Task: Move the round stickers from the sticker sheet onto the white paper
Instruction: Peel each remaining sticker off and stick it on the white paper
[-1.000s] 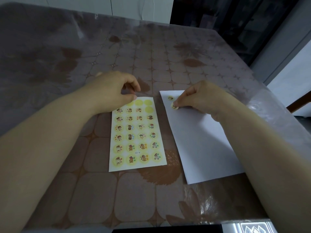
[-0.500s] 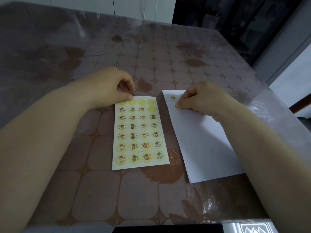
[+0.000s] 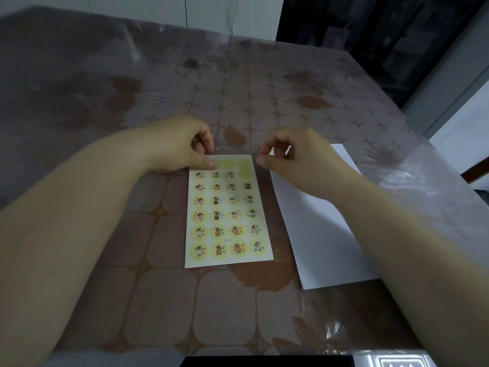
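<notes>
A brown table (image 3: 158, 300) with a tile-and-leaf pattern under a clear cover (image 3: 397, 176) fills the view. Beyond it are a white wall (image 3: 132, 6) and, far right, a dark doorway (image 3: 370, 35).

One white paper (image 3: 312, 221) lies on the right, its long axis running away from the person and leaning slightly left. The right forearm covers part of it. One sheet (image 3: 229, 260) lies flat at centre, just beside the paper, long axis also pointing away. It has four columns and seven rows.

Twenty-three stickers (image 3: 199, 201) are on the sheet, and four blank circles (image 3: 244, 172) show at its far end.

The left hand (image 3: 174, 144) pinches the sheet's far left corner, thumb on top. The right hand (image 3: 299, 154) hovers over the sheet's far right corner, fingers curled, thumb near forefinger, with nothing seen in it.
</notes>
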A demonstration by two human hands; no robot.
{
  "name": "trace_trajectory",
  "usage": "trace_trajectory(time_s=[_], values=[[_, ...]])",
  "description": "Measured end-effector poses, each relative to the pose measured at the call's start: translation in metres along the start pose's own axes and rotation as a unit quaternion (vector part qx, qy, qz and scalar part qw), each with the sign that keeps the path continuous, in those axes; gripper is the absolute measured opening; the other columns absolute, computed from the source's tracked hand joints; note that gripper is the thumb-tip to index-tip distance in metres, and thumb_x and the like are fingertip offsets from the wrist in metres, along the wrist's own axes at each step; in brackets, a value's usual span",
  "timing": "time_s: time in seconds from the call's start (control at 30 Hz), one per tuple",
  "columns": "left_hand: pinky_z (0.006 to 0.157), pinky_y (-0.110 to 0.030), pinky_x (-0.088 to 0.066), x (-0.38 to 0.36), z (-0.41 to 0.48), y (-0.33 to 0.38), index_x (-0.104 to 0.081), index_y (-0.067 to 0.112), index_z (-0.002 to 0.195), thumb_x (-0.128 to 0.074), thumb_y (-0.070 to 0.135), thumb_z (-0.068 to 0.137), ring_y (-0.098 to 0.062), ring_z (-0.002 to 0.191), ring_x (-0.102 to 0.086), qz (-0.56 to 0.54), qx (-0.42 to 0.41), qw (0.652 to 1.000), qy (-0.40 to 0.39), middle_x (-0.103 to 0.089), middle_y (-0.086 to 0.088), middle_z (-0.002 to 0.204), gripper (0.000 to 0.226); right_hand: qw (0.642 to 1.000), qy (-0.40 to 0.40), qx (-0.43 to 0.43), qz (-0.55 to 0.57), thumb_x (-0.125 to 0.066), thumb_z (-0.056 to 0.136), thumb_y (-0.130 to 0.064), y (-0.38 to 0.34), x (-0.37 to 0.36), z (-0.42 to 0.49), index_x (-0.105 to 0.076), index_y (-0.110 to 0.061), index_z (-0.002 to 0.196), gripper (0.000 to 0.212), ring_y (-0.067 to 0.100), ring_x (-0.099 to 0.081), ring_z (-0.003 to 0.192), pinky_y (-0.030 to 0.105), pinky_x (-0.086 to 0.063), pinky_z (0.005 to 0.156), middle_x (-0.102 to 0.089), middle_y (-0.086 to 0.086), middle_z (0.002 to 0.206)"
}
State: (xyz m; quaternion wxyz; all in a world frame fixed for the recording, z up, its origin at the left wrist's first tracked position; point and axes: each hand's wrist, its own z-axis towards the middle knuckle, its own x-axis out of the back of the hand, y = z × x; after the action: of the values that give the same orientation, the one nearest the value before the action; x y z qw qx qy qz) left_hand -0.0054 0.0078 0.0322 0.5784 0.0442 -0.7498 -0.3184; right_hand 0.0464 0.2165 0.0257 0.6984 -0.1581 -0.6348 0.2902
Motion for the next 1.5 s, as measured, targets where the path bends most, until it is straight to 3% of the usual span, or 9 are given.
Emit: trace_trajectory(time_s=[0.17,0.33,0.5,0.7,0.8,0.87,1.13,1.27,1.5], values=[[0.045,-0.013,-0.036,-0.003,0.0,0.002,-0.058,0.022,0.093,-0.071,0.028,0.082,-0.003,0.061,-0.048,0.011,0.011,1.0,0.004,-0.053,0.01,0.081,0.019,0.997,-0.039,0.053,-0.034,-0.069,0.08,-0.039,-0.009,-0.016,-0.004,-0.066,-0.033,0.102,0.023,-0.004,-0.045,0.072,0.008,-0.032,0.063,-0.046,-0.016,0.083],[0.051,-0.027,-0.043,-0.001,-0.003,0.004,-0.051,0.02,0.102,-0.065,0.031,0.086,-0.013,0.058,-0.051,0.046,0.011,0.999,-0.011,-0.052,0.008,0.085,0.024,0.995,-0.051,0.044,-0.078,-0.071,0.072,-0.051,-0.011,-0.022,-0.004,-0.055,-0.031,0.125,0.059,0.016,-0.046,0.106,0.03,-0.042,0.089,-0.047,-0.006,0.108],[0.05,-0.022,-0.039,-0.003,-0.002,0.003,-0.051,0.021,0.102,-0.066,0.026,0.086,-0.007,0.06,-0.049,0.016,0.004,1.0,-0.016,-0.053,0.009,0.081,0.023,0.994,-0.048,0.027,-0.093,-0.07,0.07,-0.056,-0.009,-0.021,-0.004,-0.041,-0.031,0.136,0.076,0.018,-0.034,0.121,0.029,-0.032,0.097,-0.044,-0.005,0.127],[0.062,-0.017,-0.042,0.01,-0.001,0.004,-0.06,0.027,0.085,-0.061,0.022,0.09,-0.001,0.073,-0.059,-0.087,-0.018,0.996,0.018,-0.065,0.01,0.085,0.008,0.994,-0.026,-0.055,0.092,-0.061,0.087,-0.035,-0.009,-0.011,-0.004,-0.038,-0.023,0.131,0.051,0.0,-0.057,0.085,0.015,-0.044,0.072,-0.06,-0.013,0.094],[0.068,-0.013,-0.048,0.013,0.0,0.003,-0.06,0.021,0.084,-0.057,0.015,0.093,-0.003,0.075,-0.061,-0.189,0.001,0.98,0.058,-0.067,0.004,0.089,0.011,0.968,-0.009,-0.095,0.23,-0.063,0.088,-0.023,-0.003,-0.005,-0.002,-0.047,-0.023,0.118,0.034,0.004,-0.066,0.075,0.023,-0.051,0.079,-0.07,-0.005,0.074],[0.08,-0.024,-0.047,0.013,0.001,0.001,-0.059,0.02,0.084,-0.055,0.014,0.093,-0.012,0.084,-0.061,-0.214,0.022,0.974,0.068,-0.067,-0.001,0.093,0.012,0.951,-0.013,-0.098,0.293,-0.069,0.082,-0.015,0.0,-0.001,-0.001,-0.053,-0.021,0.112,0.034,0.009,-0.068,0.078,0.029,-0.051,0.082,-0.072,-0.002,0.075],[0.049,-0.009,-0.047,0.02,0.003,-0.004,-0.056,0.018,0.081,-0.05,0.007,0.095,-0.008,0.072,-0.056,-0.263,0.08,0.957,0.097,-0.061,0.0,0.084,0.019,0.932,-0.11,-0.066,0.339,-0.069,0.078,-0.002,-0.001,0.004,-0.004,-0.06,-0.019,0.107,0.035,0.016,-0.068,0.082,0.028,-0.053,0.081,-0.069,0.0,0.076],[0.067,-0.022,-0.049,0.028,0.004,-0.01,-0.054,0.018,0.08,-0.048,0.009,0.097,-0.009,0.074,-0.057,-0.298,0.111,0.935,0.157,-0.06,-0.002,0.085,0.02,0.914,-0.116,-0.043,0.387,-0.065,0.078,0.006,-0.005,0.009,-0.006,-0.056,-0.013,0.109,0.037,0.011,-0.067,0.077,0.014,-0.049,0.061,-0.07,0.006,0.088],[0.059,-0.016,-0.055,0.025,-0.001,-0.012,-0.063,0.01,0.087,-0.062,0.008,0.086,-0.007,0.067,-0.067,-0.354,0.096,0.927,0.084,-0.069,-0.008,0.094,0.002,0.909,0.055,-0.081,0.405,-0.05,0.086,0.009,0.004,0.013,0.004,-0.06,-0.012,0.098,0.026,0.013,-0.064,0.076,0.021,-0.048,0.062,-0.067,0.003,0.091]])
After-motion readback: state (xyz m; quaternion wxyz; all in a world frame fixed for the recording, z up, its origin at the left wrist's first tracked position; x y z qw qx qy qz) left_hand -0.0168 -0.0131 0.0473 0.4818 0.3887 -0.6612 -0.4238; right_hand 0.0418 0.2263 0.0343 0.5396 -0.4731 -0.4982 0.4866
